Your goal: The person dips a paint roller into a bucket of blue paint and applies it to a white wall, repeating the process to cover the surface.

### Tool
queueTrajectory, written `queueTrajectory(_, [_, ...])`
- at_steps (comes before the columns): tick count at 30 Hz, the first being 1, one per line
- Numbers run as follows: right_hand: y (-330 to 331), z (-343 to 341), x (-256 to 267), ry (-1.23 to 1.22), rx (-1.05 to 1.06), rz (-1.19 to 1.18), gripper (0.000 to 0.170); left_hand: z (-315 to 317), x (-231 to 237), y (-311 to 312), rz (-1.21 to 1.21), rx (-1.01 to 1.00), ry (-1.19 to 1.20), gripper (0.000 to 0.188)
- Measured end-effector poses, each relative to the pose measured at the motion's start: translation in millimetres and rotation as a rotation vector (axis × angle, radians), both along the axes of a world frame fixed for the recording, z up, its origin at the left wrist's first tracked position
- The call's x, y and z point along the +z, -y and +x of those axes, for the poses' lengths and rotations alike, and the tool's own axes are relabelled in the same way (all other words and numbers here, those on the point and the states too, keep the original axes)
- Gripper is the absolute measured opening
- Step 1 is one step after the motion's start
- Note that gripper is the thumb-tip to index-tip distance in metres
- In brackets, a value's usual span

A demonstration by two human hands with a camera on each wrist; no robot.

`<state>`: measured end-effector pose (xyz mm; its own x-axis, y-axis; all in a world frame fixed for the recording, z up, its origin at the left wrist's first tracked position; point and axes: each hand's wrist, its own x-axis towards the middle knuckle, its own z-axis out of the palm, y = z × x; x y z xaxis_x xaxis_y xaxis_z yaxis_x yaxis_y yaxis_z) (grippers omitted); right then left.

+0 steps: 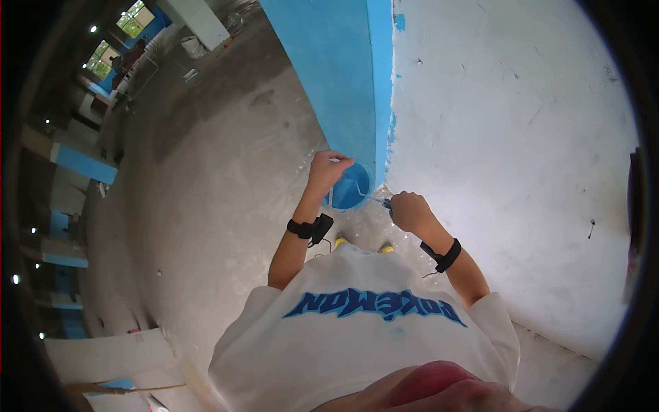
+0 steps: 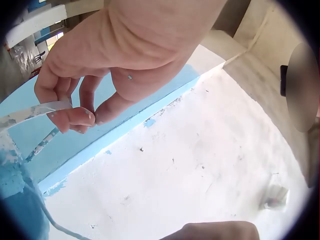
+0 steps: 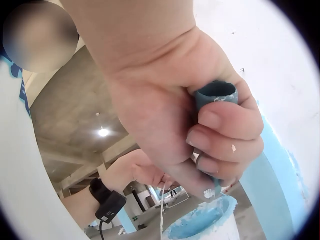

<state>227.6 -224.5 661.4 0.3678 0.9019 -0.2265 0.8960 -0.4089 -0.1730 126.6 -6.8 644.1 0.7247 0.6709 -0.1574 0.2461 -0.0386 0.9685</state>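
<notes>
Closest to the right wrist camera, the right hand (image 3: 170,100) fills the view, its fingers curled firmly round the hollow, dark blue-grey grip (image 3: 216,98) of a paint roller. Below it is the bucket (image 3: 227,227), a round, pale-walled tub whose rim is caked with thick, uneven light-blue paint. In the head view its inside shows a deeper, smooth blue, and the roller's thin, bent wire frame (image 2: 50,218), coated in the same colour, dips into it; the roller's head is too unclear to make out. Whether the bucket touches the floor cannot be told. The left hand (image 2: 115,55), fingers bent, pinches the bucket's bail (image 2: 30,114), a narrow whitish band blotched with dried paint, which runs up from the rim.

Just beyond the bucket stands a flat, light-blue painted surface (image 1: 329,62), meeting a white wall (image 1: 494,137) along a ragged edge with blue smears. The wall is scuffed and pitted. Grey concrete floor (image 1: 199,158), stained darker in patches, spreads to the left, speckled white near the bucket.
</notes>
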Motion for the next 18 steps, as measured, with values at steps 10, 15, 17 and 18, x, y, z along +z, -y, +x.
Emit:
queueTrajectory(10, [-16, 9, -15, -0.054, -0.254, -0.193, 0.017, 36, -23, 18, -0.055, -0.149, 0.061, 0.021])
queueTrajectory(15, [-27, 7, -27, 0.011, -0.274, -0.240, 0.018, 39, -27, 23, -0.082, -0.201, 0.061, 0.029])
queueTrajectory(17, [-33, 1, -37, 0.022, -0.283, -0.246, 0.017, 37, -26, 27, -0.079, -0.224, 0.043, 0.026])
queueTrajectory(18, [-33, -6, -39, 0.031, -0.285, -0.243, 0.017, 32, -23, 29, -0.076, -0.225, 0.052, 0.026])
